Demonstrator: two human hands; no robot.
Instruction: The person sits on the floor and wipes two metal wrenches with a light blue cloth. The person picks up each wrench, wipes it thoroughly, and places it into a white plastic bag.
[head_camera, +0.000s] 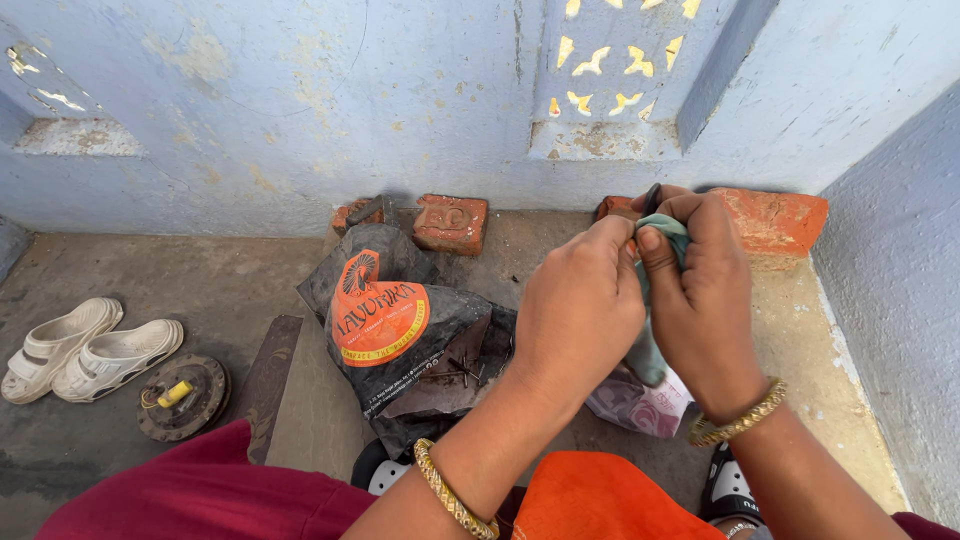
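**Both hands on a teal cloth strip**

Orange cloth (600, 500) sits in the lap, nearest the lens. Above it, left hand (580, 310) and right hand (700, 300) meet — each grip pinched onto a teal cloth strip (665, 235), held up over the floor (200, 280), its tail hanging between the wrists. Black bag (410, 340) with orange label lies on the floor just left of the hands. White sandals (85, 350) near the floor's left edge — bricks (450, 222) along the back wall.

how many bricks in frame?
3 whole: one small brick at the wall's foot, one broken brick left of it, one long brick right; a reddish bit behind the hands may be another.
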